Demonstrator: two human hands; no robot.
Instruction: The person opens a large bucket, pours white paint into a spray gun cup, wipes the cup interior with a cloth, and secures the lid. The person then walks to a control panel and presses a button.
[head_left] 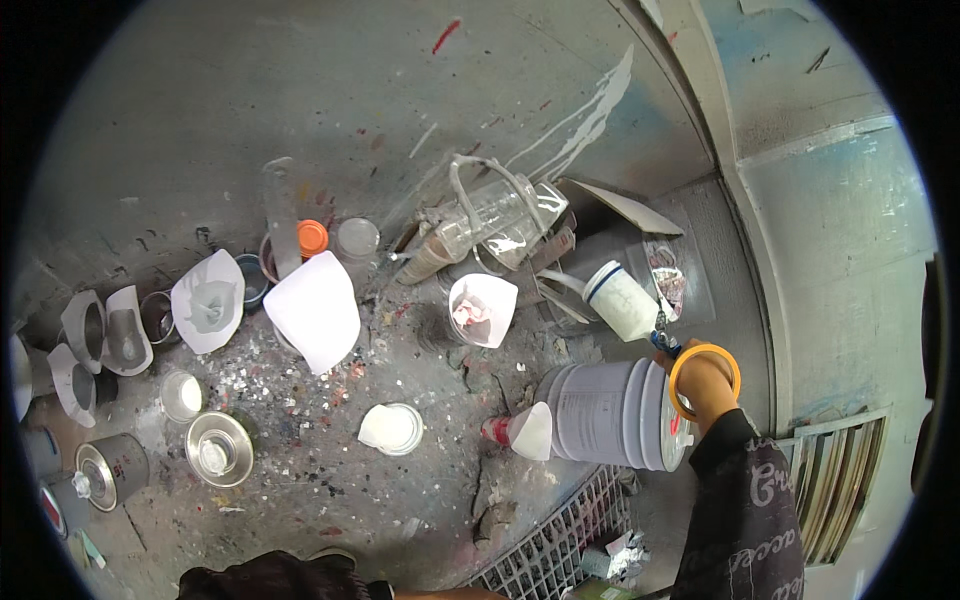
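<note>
A large white plastic jug with a pale printed label [610, 412] is held tipped on its side above the spattered grey concrete floor [300, 100], low and right of centre; its spout end is pointed left, where a white paper cone funnel [531, 431] is set against it beside a small red cap [494, 430]; the jug's orange ring handle [704, 381] is gripped by the right hand [705, 385], fingers closed through the ring, the dark printed sleeve [745, 510] coming up from the lower edge; the left hand is not seen in the picture.

Just above the jug, a smaller white plastic bottle with a dark band [622, 300] is lying tilted; to its left a white paper cone with reddish residue [482, 309] is standing, and behind it a clear plastic pitcher [490, 215] is lying on its side; a round white lid [392, 428] is lying flat left of the funnel, with bare floor between them.

Farther left, a large white paper cone [315, 310], an orange cap [313, 237], a paint-stained paper cone [207, 300] and a shiny metal tin lid [218, 448] are crowded together; a metal floor grate [560, 545] borders the floor below, and a blue-smeared wall [830, 200] closes the right side.
</note>
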